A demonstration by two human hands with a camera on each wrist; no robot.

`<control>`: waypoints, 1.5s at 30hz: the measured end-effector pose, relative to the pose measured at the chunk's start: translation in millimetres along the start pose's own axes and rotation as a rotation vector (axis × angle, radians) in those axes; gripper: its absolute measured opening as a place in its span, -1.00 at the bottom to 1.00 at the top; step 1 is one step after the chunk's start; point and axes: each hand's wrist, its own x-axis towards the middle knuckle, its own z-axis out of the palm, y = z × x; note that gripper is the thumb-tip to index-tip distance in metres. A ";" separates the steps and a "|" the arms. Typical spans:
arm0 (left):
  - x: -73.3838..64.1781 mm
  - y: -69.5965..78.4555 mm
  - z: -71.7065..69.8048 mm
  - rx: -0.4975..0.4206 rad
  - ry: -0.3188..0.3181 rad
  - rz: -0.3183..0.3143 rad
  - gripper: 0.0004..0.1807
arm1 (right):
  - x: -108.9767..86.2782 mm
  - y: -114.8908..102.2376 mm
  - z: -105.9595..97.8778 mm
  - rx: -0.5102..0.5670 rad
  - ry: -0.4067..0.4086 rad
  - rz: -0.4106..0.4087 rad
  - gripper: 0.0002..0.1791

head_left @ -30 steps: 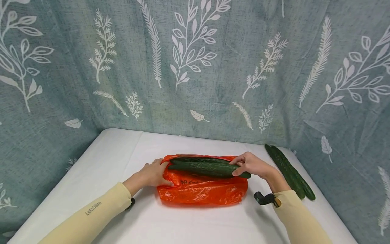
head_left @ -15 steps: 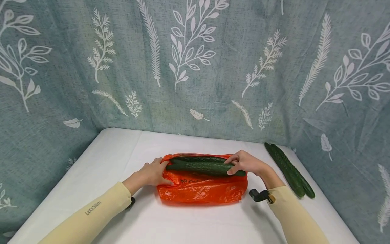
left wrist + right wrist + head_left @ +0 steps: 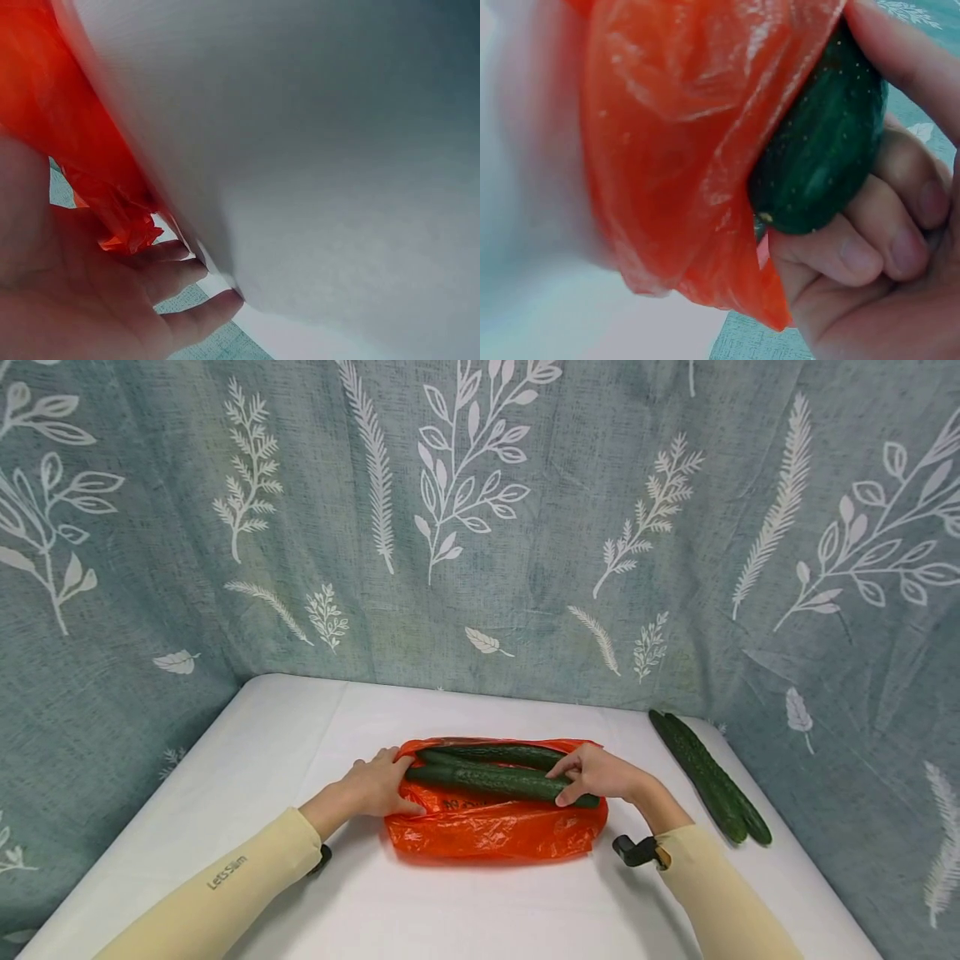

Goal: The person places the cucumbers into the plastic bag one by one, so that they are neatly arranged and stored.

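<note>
An orange-red plastic bag [image 3: 495, 839] lies on the white table with its mouth spread open. Inside it rest dark green cucumbers; a rear cucumber [image 3: 510, 752] lies along the far side. My right hand [image 3: 602, 774] pinches the right end of the front cucumber [image 3: 495, 778], which lies lengthwise in the mouth. In the right wrist view, that cucumber's tip [image 3: 810, 180] shows between thumb and curled fingers, against the bag's film. At the bag's left end my left hand [image 3: 372, 785] rests with spread fingers; the left wrist view shows its fingers [image 3: 199, 319] fairly straight beside the plastic.
Two more cucumbers [image 3: 708, 777] lie side by side along the right edge of the table [image 3: 315, 893]. A blue-green curtain [image 3: 480, 568] with white leaf prints surrounds the table's back and sides.
My right hand has moved left and slightly down with the front cucumber, bringing its right end inside the bag's edge. The left hand has stayed at the bag's left end.
</note>
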 end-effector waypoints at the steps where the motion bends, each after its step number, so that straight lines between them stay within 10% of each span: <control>1: -0.1 0.0 0.0 -0.001 -0.001 -0.001 0.08 | 0.1 1.0 1.7 -0.006 0.001 0.005 -0.54; 45: -1.3 0.1 -2.2 0.072 -0.049 -0.020 0.03 | -20.9 21.6 9.8 -0.305 0.024 0.105 -0.52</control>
